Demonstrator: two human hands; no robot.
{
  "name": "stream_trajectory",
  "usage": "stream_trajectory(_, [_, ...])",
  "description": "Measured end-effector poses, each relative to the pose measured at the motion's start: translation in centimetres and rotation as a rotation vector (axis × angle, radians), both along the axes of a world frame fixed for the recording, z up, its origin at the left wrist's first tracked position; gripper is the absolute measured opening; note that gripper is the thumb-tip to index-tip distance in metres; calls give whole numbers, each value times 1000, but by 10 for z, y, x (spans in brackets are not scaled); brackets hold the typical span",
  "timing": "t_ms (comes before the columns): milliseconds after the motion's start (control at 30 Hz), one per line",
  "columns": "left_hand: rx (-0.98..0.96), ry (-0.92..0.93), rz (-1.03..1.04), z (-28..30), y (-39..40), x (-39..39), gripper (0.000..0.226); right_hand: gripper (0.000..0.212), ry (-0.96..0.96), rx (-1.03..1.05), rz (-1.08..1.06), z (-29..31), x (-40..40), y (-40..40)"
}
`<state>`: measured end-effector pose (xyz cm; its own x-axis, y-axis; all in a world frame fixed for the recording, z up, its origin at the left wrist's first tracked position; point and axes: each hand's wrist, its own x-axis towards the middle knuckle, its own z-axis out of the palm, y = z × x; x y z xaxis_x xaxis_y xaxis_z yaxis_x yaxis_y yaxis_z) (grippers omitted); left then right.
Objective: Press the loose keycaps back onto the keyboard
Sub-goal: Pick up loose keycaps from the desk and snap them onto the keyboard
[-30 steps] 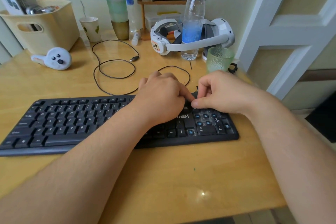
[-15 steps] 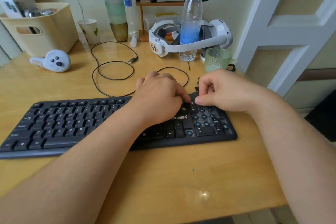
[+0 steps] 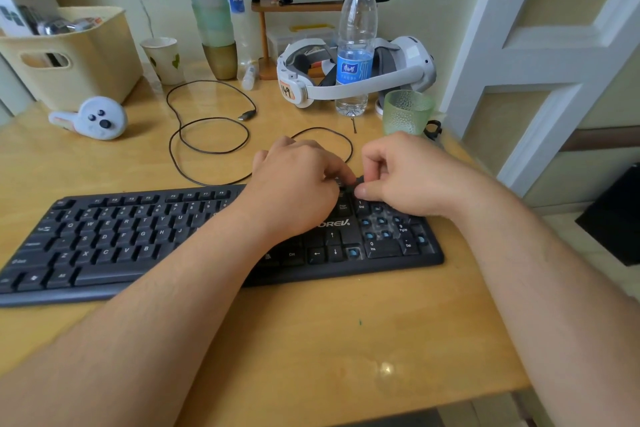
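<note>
My left hand (image 3: 294, 187) lies over the right half of the keyboard (image 3: 138, 236), fingers curled down, forefinger reaching to the top edge above the number pad. My right hand (image 3: 405, 173) meets it there, thumb and forefinger pinched together on a small dark piece at the keyboard's back edge, likely a keycap (image 3: 358, 180); I cannot tell what, if anything, the left fingers hold. The keyboard sits along the near part of the counter (image 3: 311, 340). On its number pad several keys are off, showing blue stems (image 3: 381, 220), and one more bare blue stem shows right of the down arrow.

Behind, a cream bin (image 3: 79, 59) at the left holds a box and some packets. A paper cup (image 3: 162, 59) stands beside it; its inside is not visible. A stack of coloured cups (image 3: 211, 10) rises next to that. A water bottle (image 3: 355, 45), partly filled, stands inside the loop of a white headset (image 3: 346, 80). A green glass (image 3: 407, 113) sits just beyond my right hand. A controller (image 3: 93, 118) and a cable (image 3: 207, 128) lie on the counter.
</note>
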<state>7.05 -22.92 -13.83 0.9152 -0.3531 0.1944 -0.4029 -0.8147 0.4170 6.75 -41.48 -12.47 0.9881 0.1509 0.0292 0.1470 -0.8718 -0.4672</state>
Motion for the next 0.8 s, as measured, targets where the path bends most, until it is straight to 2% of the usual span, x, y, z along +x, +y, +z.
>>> stream_trajectory(133, [-39, 0, 14, 0, 1, 2, 40, 27, -28, 33, -13, 3, -1, -8])
stream_trajectory(400, [-22, 5, 5, -4, -2, 0, 40, 27, -15, -46, -4, -3, 0, 2])
stream_trajectory(633, [-39, 4, 15, -2, 1, 2, 42, 14, -10, 96, 124, 0, 2, -17])
stream_trajectory(800, [-15, -6, -3, -3, -1, 1, 42, 23, 5, -33, 211, 1, -1, -11])
